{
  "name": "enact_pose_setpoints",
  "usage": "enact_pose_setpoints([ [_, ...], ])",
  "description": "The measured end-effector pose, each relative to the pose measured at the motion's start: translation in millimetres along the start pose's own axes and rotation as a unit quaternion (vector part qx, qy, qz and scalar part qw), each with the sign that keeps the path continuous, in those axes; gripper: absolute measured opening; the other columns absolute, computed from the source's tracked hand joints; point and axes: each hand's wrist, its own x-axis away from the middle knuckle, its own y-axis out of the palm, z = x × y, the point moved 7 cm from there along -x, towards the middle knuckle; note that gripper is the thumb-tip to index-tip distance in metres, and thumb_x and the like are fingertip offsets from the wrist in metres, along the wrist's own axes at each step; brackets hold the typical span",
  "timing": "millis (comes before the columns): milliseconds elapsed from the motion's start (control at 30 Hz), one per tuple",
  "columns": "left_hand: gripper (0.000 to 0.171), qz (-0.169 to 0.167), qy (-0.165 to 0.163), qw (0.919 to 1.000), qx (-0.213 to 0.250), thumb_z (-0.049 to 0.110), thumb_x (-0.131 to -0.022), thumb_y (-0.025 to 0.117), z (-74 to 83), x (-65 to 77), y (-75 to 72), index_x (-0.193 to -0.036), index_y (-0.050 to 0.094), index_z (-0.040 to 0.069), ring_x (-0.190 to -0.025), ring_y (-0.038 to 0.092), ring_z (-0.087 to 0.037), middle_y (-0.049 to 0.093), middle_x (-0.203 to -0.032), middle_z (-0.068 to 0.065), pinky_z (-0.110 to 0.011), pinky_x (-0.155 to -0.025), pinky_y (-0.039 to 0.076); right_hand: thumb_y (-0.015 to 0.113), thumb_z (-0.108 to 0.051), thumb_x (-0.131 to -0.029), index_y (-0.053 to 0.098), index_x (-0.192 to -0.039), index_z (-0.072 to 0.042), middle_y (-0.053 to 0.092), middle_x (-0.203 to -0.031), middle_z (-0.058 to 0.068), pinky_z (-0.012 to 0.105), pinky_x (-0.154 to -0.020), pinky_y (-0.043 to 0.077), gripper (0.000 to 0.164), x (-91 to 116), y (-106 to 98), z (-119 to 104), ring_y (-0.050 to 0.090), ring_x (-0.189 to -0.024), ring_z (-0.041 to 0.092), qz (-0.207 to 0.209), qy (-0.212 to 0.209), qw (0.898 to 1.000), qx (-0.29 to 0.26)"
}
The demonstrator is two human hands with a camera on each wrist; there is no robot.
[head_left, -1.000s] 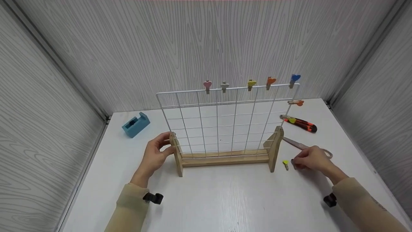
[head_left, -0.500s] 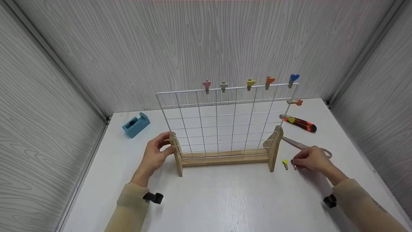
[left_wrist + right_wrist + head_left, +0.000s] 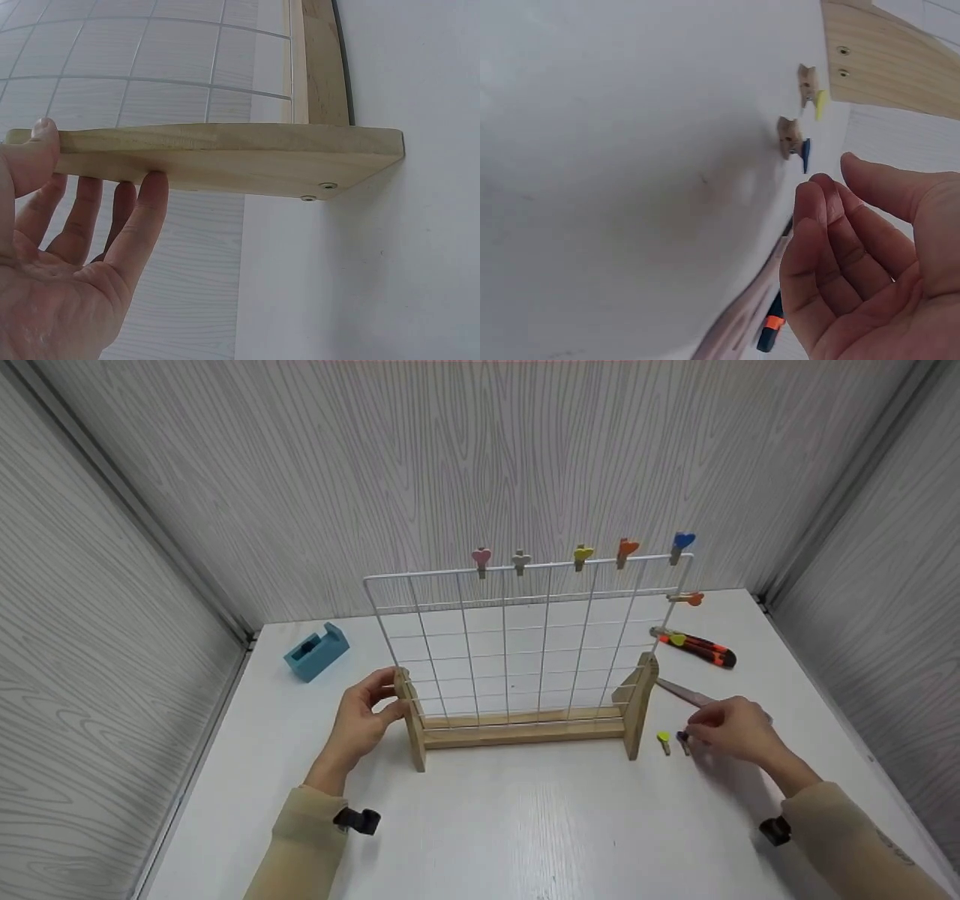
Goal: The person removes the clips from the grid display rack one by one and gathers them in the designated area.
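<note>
A white wire grid (image 3: 435, 574) stands upright in a wooden stand (image 3: 525, 735). My left hand (image 3: 364, 720) grips the stand's left side piece (image 3: 225, 154), thumb on one face and fingers on the other. To the right of the stand, two small wooden clothespins lie on the table: one with a yellow heart (image 3: 664, 741), one with a dark blue heart (image 3: 790, 139). Just beside the blue one is my right hand (image 3: 735, 729), its fingers loosely bent. In the right wrist view a gap shows between thumb and fingers, with nothing held.
Several heart clothespins, such as a pink one (image 3: 481, 558) and a blue one (image 3: 682, 544), sit along the grid's top and right edges. Scissors (image 3: 684, 693) lie partly behind my right hand. Beyond is a utility knife (image 3: 705, 648). A blue tape dispenser (image 3: 316, 652) stands at the left.
My right hand has let go of the blue-heart clothespin and drawn slightly to the right of it. The clothespin stays on the table beside the yellow one. My left hand holds its place.
</note>
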Motion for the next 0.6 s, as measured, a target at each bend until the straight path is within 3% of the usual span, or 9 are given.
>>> enact_pose_setpoints([
  [300,0.051,-0.003,-0.004,1.0000,-0.001,-0.005,-0.102,0.076,-0.1,0.6,0.7,-0.152,0.067,0.007,-0.138,0.065,-0.031,0.070,-0.146,-0.018,-0.020,-0.099,0.065,0.076,-0.016,-0.104,0.084,-0.119,-0.001,0.085,-0.106,0.012,0.022,-0.070,0.057,0.023,12,-17,-36,0.071,-0.088,0.015,0.021,-0.044,0.999,-0.011],
  [600,0.051,-0.003,-0.005,1.0000,-0.005,-0.005,-0.102,0.075,-1.1,0.0,0.8,-0.152,0.067,0.007,-0.140,0.064,-0.034,0.068,-0.148,-0.022,-0.018,-0.099,0.064,0.082,-0.008,-0.100,0.088,-0.109,-0.010,0.086,-0.098,0.005,0.020,-0.072,0.059,0.011,28,-42,-96,0.070,-0.083,0.001,0.072,-0.155,0.985,0.007],
])
